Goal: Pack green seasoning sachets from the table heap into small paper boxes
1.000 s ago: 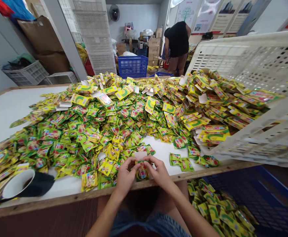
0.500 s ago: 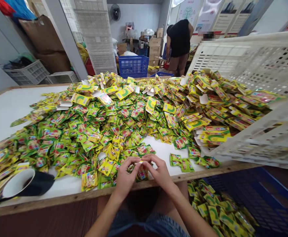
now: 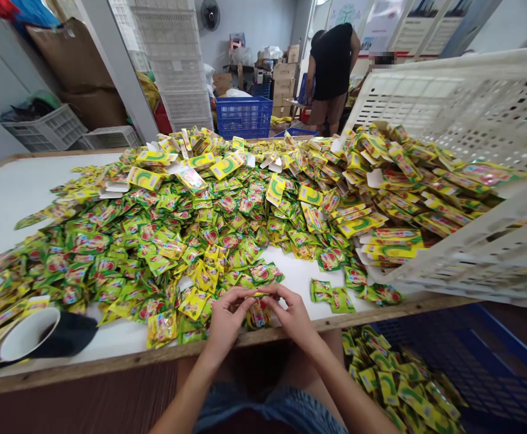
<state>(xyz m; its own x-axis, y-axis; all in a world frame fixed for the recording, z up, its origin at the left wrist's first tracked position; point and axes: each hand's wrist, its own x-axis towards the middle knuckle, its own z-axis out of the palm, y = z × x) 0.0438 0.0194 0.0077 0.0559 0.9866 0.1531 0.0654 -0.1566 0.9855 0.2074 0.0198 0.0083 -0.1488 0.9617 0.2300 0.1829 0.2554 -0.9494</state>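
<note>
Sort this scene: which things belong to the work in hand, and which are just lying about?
Work in hand: small printed box, pinched by left hand and right hand; piled sachets; yellow boxes.

Apparently lying about: dark mug, fan, cardboard cartons.

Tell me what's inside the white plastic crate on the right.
Yellow printed cartons lie heaped inside the white plastic crate, several with white flaps showing. Whatever lies deeper cannot be seen: upper cartons and the near wall cover it.
</note>
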